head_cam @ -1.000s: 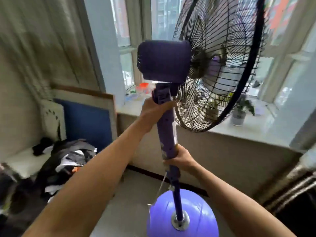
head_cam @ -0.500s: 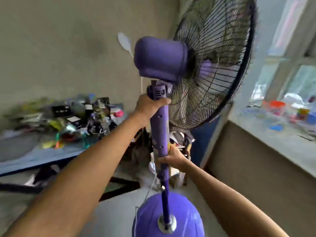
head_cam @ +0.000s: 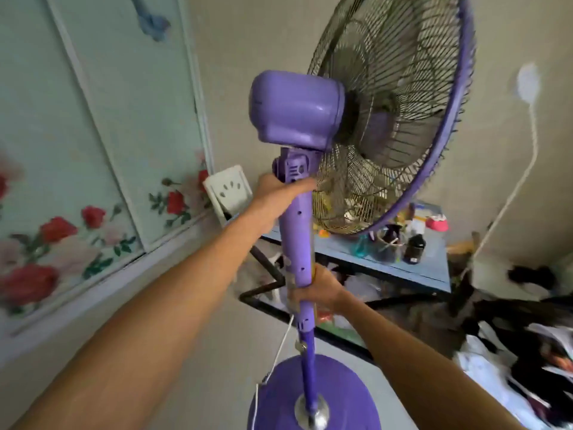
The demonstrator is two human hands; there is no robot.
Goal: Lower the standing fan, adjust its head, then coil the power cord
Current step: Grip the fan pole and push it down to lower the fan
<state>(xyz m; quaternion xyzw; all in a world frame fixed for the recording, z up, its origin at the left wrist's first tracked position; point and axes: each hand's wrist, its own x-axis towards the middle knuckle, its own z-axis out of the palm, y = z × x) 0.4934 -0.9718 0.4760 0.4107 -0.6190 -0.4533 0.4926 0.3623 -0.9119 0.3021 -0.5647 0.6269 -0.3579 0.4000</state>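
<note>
left hand (head_cam: 280, 193) | right hand (head_cam: 319, 290) | smooth purple plastic fan column (head_cam: 299, 243) gripped

I count one fan (head_cam: 313, 187), purple, with one motor housing (head_cam: 297, 110), one wire cage (head_cam: 400, 113), one pole (head_cam: 299, 243) and one round base (head_cam: 313, 395). Two hands are on that pole: my left hand (head_cam: 279, 193) just under the housing, my right hand (head_cam: 319, 290) lower down. One white cord (head_cam: 276, 355) hangs beside the pole toward the base. Behind the fan I count one blue table (head_cam: 428, 265); on it one dark bottle (head_cam: 414, 248) and one pink tub (head_cam: 437, 223), the rest too blurred to count. Left of the fan, one white socket (head_cam: 228, 189) and one flowered panel (head_cam: 77, 181).
</note>
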